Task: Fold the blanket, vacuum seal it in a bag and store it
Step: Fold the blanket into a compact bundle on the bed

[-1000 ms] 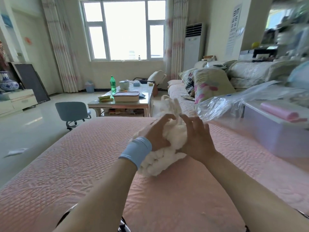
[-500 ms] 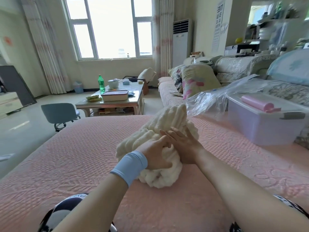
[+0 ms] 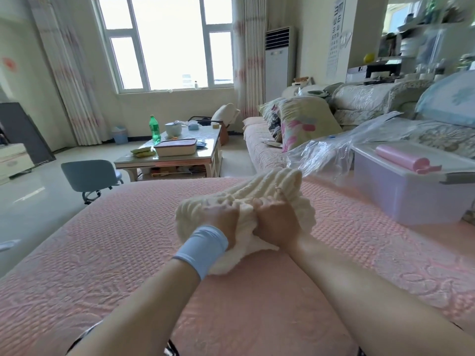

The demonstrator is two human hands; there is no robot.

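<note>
Fingers point(image 3: 260, 203) dug in, clutching the blanket point(image 3: 259, 186) center frame with left hand point(image 3: 223, 222) and right hand point(image 3: 279, 223); folding step, probably needing flattening next.

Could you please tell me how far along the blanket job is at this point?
Done: nothing looks finished; the cream blanket is bunched, not neatly folded. In hand: the left hand and right hand both grip it on the pink bedspread. Left: folding it, sealing it in the clear bag lying by the storage box, then storing it.
</note>
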